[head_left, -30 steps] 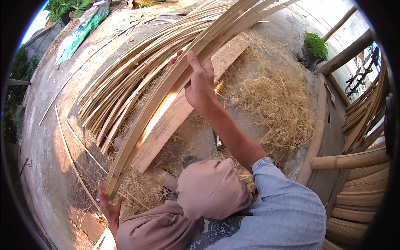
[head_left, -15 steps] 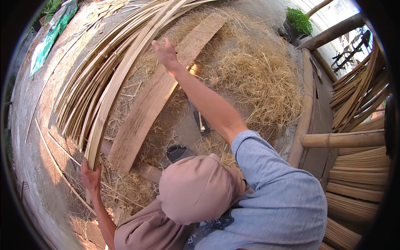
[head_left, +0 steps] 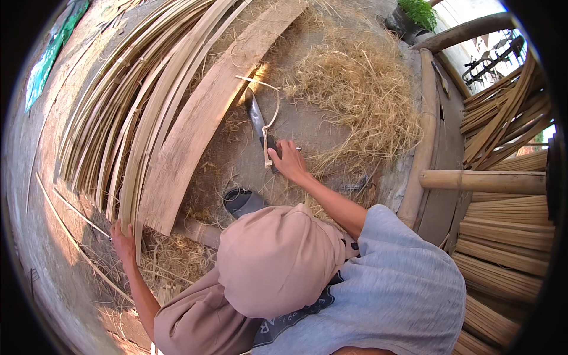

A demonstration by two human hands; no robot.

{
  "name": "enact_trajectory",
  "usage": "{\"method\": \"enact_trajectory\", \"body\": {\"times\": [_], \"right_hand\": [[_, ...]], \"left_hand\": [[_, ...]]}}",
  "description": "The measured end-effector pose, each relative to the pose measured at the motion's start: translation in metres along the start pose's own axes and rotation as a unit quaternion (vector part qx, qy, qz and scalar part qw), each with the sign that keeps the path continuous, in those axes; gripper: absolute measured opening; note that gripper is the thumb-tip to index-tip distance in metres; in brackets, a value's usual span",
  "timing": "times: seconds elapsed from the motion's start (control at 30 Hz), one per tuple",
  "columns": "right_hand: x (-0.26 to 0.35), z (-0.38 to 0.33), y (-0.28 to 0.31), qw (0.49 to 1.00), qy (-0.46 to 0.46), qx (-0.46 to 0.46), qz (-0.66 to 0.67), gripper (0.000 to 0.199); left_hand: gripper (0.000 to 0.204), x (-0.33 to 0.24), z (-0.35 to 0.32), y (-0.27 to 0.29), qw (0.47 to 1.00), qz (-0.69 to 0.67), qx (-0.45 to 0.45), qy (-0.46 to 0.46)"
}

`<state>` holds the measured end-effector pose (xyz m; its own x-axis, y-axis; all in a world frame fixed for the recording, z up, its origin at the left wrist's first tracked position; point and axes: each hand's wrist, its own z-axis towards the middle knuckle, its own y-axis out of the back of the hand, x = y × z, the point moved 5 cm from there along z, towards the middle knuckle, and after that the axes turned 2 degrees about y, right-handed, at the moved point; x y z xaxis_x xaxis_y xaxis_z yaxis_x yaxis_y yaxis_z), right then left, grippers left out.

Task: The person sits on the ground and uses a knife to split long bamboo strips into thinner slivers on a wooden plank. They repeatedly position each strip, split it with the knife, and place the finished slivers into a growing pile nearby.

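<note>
My left hand [head_left: 123, 241] grips the near end of long, flat pale bamboo strips [head_left: 137, 168], at the right edge of a fanned bundle of bamboo strips [head_left: 94, 139]. My right hand [head_left: 288, 161] is low over the floor, fingers apart, beside the black handle of a knife [head_left: 256, 117]. Whether it touches the handle is hard to make out. The knife's blade points away from me, and a thin, bent pale strip [head_left: 278, 106] lies over and beside the handle. A wide wooden plank [head_left: 207, 121] slants between the bundle and the knife.
Tangled pale shavings [head_left: 361, 100] heap at the far right. A dark sandal [head_left: 242, 201] is near the middle, by brown cloth [head_left: 278, 260]. Bamboo rails [head_left: 482, 179] and stacked strips [head_left: 503, 248] stand at right; a potted plant [head_left: 417, 15] is behind.
My right hand has left the plank and strips and come back toward me, down beside the knife handle. My left hand keeps hold of the strip ends. The view has shifted slightly.
</note>
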<state>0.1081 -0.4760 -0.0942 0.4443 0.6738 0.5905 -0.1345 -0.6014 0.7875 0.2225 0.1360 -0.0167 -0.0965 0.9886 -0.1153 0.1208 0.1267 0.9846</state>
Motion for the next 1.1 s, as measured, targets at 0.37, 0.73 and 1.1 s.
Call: {"method": "enact_trajectory", "body": {"times": [0.37, 0.73, 1.1], "right_hand": [[-0.018, -0.010, 0.005, 0.985, -0.055, 0.013, 0.166, 0.053], [-0.043, -0.061, 0.070, 0.941, -0.097, -0.005, 0.325, 0.058], [-0.008, -0.002, 0.158, 0.582, -0.074, -0.254, 0.769, 0.051]], "left_hand": [[0.018, 0.003, -0.012, -0.025, 0.999, 0.014, -0.038, -0.021], [0.037, -0.032, -0.033, 0.036, 0.954, -0.275, -0.117, 0.022], [0.036, -0.082, -0.083, -0.003, 0.952, -0.276, -0.111, -0.065]]}}
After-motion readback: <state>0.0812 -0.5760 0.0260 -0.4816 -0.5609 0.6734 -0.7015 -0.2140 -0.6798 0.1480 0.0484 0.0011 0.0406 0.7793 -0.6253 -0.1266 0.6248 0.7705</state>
